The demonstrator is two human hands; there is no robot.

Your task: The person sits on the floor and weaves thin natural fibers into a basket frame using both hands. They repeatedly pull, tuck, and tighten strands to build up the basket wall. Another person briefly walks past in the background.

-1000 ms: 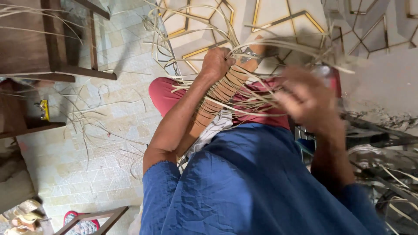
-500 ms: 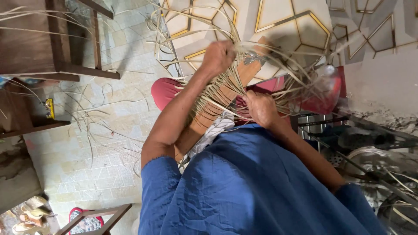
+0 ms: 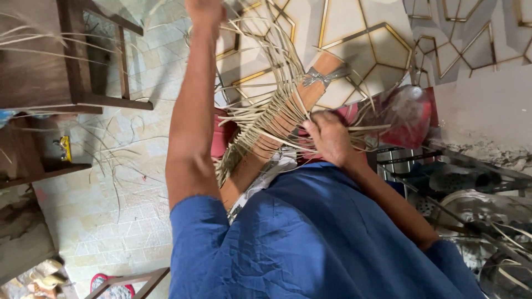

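Soft, even daylight fills my view, bright on the pale floor tiles (image 3: 133, 182) toward eight o'clock. The wooden stool (image 3: 72, 61) at ten o'clock throws only a faint shadow. My raised left hand (image 3: 204, 8) at twelve o'clock is cut off and smeared by motion. Glare sits on the red plastic (image 3: 413, 113) at two o'clock. Straight lines bow near the edges.

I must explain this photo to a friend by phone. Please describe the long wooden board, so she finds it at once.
Start at the blue garment filling the bottom. Just above it a flat brown wooden board slants up to the right, under the right hand. Unlike the loose pale strips around, it is wide, rigid and wrapped by them.
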